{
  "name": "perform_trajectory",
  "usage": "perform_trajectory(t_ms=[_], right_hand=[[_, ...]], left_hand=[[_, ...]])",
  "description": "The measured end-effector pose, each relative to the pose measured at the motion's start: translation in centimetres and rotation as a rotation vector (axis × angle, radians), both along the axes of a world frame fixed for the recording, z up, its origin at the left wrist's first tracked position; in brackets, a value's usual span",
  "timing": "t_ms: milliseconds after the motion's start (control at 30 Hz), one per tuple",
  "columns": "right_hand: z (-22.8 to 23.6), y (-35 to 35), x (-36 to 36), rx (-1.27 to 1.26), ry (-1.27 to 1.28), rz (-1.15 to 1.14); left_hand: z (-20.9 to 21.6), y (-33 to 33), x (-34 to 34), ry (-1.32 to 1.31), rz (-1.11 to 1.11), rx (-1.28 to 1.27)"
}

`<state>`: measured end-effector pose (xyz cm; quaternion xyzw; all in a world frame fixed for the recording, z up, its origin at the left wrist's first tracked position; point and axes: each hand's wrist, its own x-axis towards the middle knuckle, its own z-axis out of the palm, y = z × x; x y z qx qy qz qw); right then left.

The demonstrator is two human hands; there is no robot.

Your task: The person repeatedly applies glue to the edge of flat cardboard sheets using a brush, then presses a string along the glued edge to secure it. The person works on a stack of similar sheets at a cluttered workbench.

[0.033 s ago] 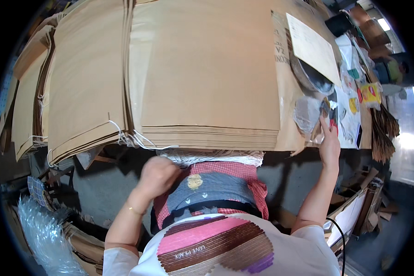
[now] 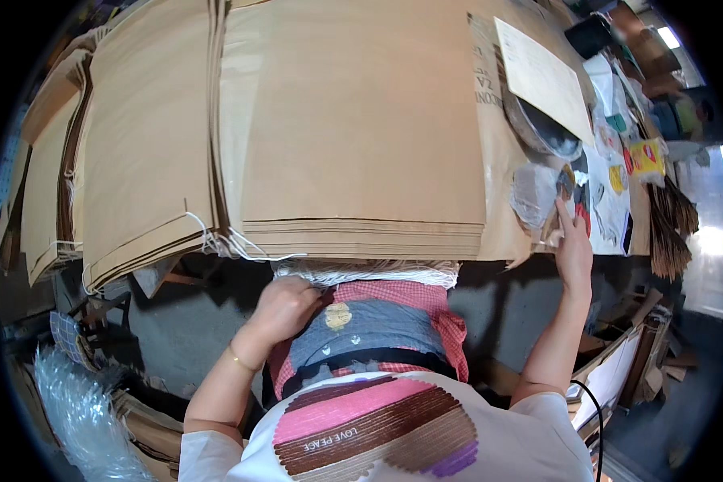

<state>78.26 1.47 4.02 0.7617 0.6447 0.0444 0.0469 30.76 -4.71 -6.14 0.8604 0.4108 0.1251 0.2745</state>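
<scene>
My right hand (image 2: 574,251) reaches to the right part of the table. Its fingertips are at a small dark thing with a brownish edge (image 2: 567,181), too small to name. A red-handled tool (image 2: 582,218) lies beside these fingers, and a clear plastic bag (image 2: 533,195) sits just left of them. My left hand (image 2: 286,308) is closed, fingers curled, below the table's front edge. It is next to a bundle of white strings (image 2: 377,273) across my waist; whether it grips a strand is hidden. Before me lies a wide stack of brown paper sheets (image 2: 361,120).
Left of it stand more brown paper stacks (image 2: 149,136) with white cords. A metal bowl (image 2: 530,128) lies partly under a pale board (image 2: 542,80). Farther right is a yellow packet (image 2: 647,157). Clear plastic film (image 2: 76,410) heaps at lower left; cardboard (image 2: 622,361) leans at lower right.
The view has shifted slightly. The small dark thing at my right fingertips has turned a little and shows a brownish edge. My left hand has moved slightly down and right, still curled.
</scene>
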Motion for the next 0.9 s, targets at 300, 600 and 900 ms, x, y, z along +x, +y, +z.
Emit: perform_trajectory(t_ms=[300,600,900], right_hand=[[2.1,3.4,1.6,0.79,0.935,-0.06],[-0.7,16.5,4.2,0.621,0.843,-0.292],[2.0,14.5,2.8,0.701,0.949,-0.301]], left_hand=[[-5.7,0.3,2.3,0.185,0.073,0.036],[-2.5,-0.5,3.0,0.177,0.233,0.104],[2.4,-0.7,4.1,0.186,0.15,0.302]])
